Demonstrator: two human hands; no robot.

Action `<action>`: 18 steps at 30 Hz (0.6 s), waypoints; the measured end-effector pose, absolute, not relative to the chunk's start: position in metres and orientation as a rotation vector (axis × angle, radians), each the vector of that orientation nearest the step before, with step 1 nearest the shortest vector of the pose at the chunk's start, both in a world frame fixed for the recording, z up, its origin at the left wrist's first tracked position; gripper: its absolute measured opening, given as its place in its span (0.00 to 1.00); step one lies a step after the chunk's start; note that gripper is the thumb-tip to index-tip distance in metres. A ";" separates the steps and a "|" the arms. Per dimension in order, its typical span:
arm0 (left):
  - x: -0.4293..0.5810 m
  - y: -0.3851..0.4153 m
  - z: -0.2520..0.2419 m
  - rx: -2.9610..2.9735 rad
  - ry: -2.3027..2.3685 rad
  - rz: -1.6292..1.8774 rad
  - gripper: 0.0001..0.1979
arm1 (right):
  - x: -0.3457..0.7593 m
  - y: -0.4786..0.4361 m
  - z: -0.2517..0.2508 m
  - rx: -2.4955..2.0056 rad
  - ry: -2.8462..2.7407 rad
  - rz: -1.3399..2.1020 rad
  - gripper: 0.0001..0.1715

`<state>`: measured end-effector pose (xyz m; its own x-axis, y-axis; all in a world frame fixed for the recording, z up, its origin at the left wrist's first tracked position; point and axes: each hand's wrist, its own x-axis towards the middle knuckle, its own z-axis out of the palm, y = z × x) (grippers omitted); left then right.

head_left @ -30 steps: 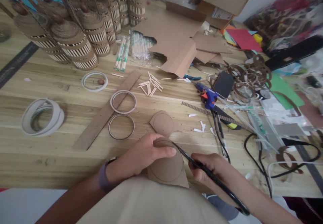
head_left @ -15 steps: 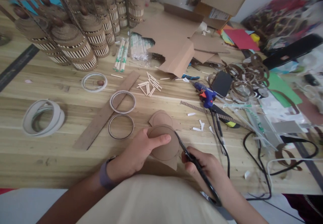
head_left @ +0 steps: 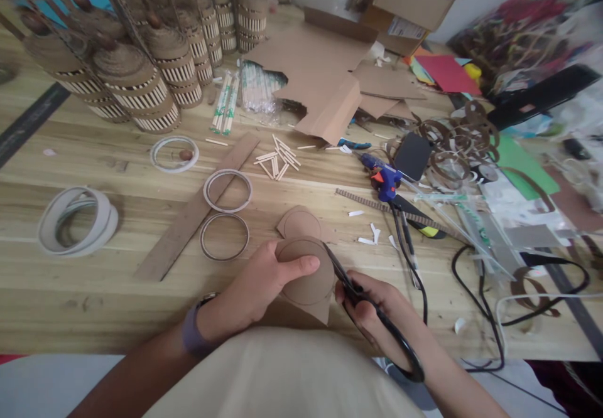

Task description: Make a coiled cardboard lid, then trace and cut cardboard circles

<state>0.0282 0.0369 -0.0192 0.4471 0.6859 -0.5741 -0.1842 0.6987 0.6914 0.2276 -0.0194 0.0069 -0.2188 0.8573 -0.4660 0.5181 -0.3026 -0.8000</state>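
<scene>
My left hand (head_left: 261, 283) grips a piece of brown cardboard (head_left: 306, 280) marked with a drawn circle, its thumb flat on top. In my right hand (head_left: 381, 317) are black-handled scissors (head_left: 351, 286), their blades at the upper right edge of that cardboard. Just beyond lies another cardboard piece (head_left: 301, 222) with a smaller drawn circle. Two thin rings (head_left: 225, 237) lie left of the hands, the farther one partly over a long cardboard strip (head_left: 188, 230).
Behind are small sticks (head_left: 280, 157) and a big cardboard sheet (head_left: 325, 85). A blue glue gun (head_left: 386, 179) with a black cord (head_left: 424, 299) lies at right. Lantern-like bamboo pieces (head_left: 136, 85) stand back left; white rolls (head_left: 78, 220) lie at left.
The scissors' handles have spread apart in my right hand, with the blades still at the cardboard's edge. My left hand keeps its hold, and the cardboard has shifted slightly toward me.
</scene>
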 end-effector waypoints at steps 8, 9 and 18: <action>0.028 0.036 -0.018 0.611 0.936 0.550 0.13 | 0.227 -0.016 0.008 -1.681 -1.716 1.489 0.44; 0.028 0.036 -0.018 0.611 0.937 0.551 0.13 | 0.228 -0.016 0.007 -1.678 -1.716 1.491 0.44; 0.027 0.036 -0.019 0.615 0.952 0.542 0.14 | 0.230 -0.016 -0.004 -1.599 -1.782 1.421 0.42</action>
